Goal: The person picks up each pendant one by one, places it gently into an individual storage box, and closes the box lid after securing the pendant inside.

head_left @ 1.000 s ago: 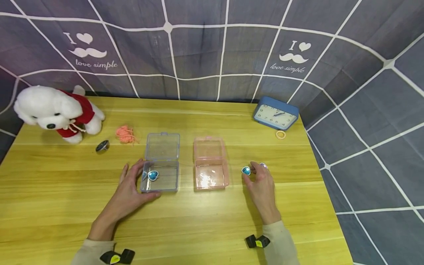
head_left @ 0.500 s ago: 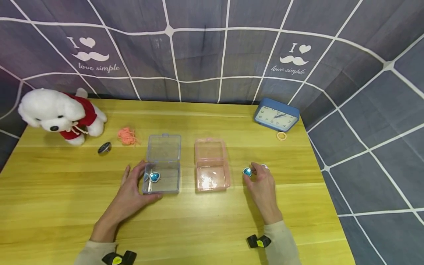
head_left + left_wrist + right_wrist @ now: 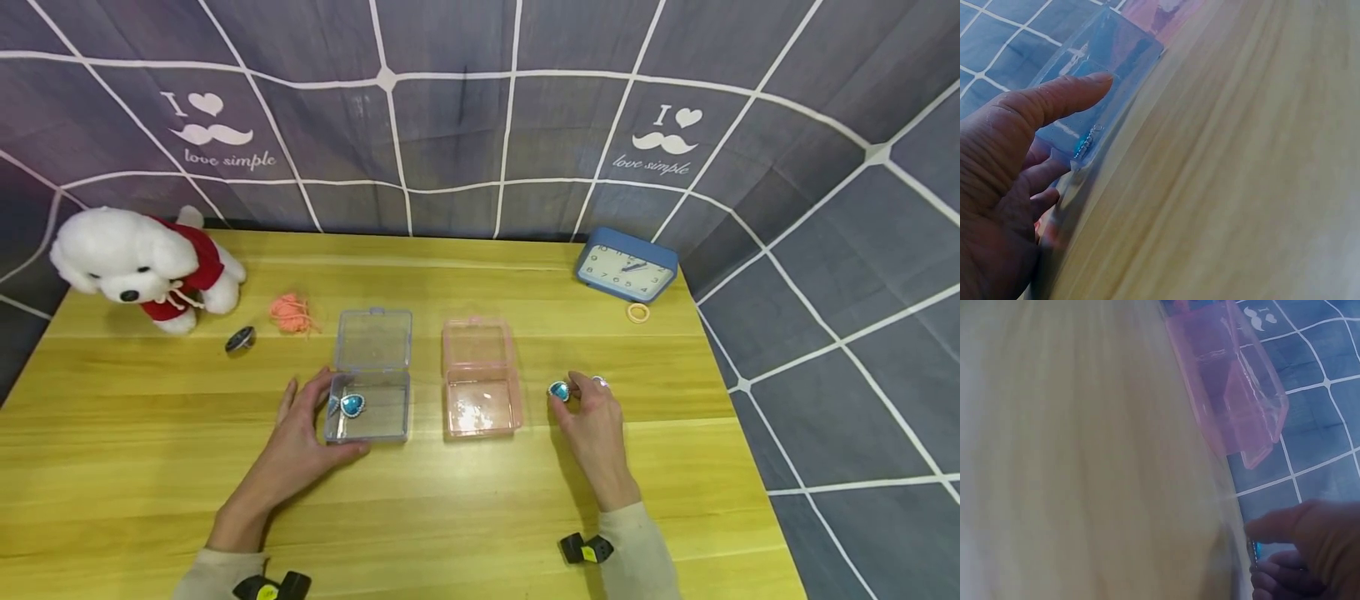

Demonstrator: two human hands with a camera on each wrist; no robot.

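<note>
My left hand (image 3: 288, 450) holds the open clear bluish plastic box (image 3: 384, 408) by its near-left corner, thumb along the front wall and fingers at the left side. Inside it, near the left wall, lies a blue heart-shaped jewel (image 3: 352, 406) with a sparkling silver edge. Over to the right, my right hand (image 3: 596, 433) pinches a similar blue heart-shaped jewel (image 3: 558, 391) between thumb and fingers, low over the table. The right wrist view shows only a sliver of that jewel (image 3: 1256, 551). A small shiny piece (image 3: 600, 381) peeks out behind the right fingers, partly hidden.
Between the hands stands an open pink clear box (image 3: 482, 408), its lid folded back. A blue clock (image 3: 628, 265) and a pale ring (image 3: 637, 312) sit back right. At the left are a plush dog (image 3: 142, 267), coral yarn (image 3: 291, 313) and a dark round knob-like object (image 3: 241, 339).
The head view has tilted slightly, so everything appears a little lower. Both hands keep their places and holds.
</note>
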